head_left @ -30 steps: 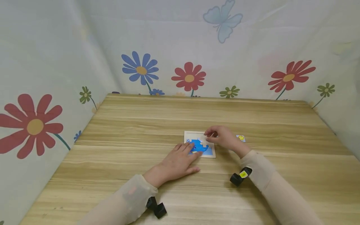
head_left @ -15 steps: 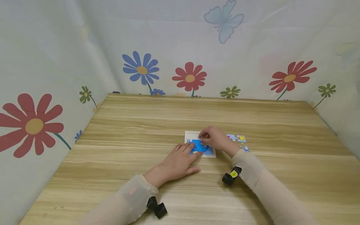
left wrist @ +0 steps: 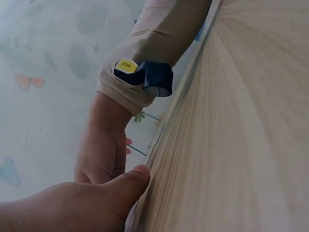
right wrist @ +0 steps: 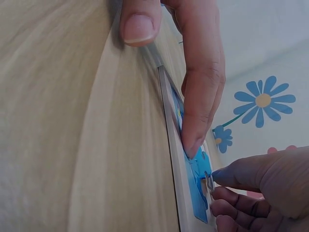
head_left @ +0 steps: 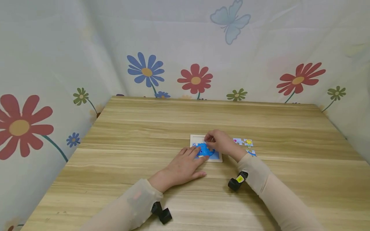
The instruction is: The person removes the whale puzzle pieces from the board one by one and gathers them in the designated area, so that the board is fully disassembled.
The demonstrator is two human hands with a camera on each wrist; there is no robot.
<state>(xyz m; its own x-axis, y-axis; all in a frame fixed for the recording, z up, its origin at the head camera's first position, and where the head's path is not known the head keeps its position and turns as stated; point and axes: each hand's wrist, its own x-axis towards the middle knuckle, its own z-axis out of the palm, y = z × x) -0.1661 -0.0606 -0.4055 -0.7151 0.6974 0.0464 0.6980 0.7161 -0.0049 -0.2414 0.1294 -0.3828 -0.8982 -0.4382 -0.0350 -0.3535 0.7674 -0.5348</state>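
Note:
A small jigsaw puzzle (head_left: 213,156) with a blue whale-like picture lies in a pale tray (head_left: 195,138) on the table. My left hand (head_left: 182,164) rests with fingers spread, fingertips on the puzzle's lower left; the thumb lies off the tray. In the right wrist view a finger of the left hand (right wrist: 200,82) presses the blue pieces. My right hand (head_left: 222,142) is over the tray's right side. Between its thumb and fingers it pinches a puzzle piece (right wrist: 209,182), seen edge-on against the puzzle; its picture is hidden.
Right of the tray lie loose puzzle pieces: one with a yellow sun (head_left: 248,142), one with a pink mark (head_left: 238,141) and a blue one (head_left: 251,153). The wooden table (head_left: 144,128) meets a flower-printed curtain (head_left: 167,38) behind and at both sides.
My right hand has moved left and slightly down over the puzzle, uncovering more loose pieces, and has held still there since half a second ago. My left hand has stayed in place.

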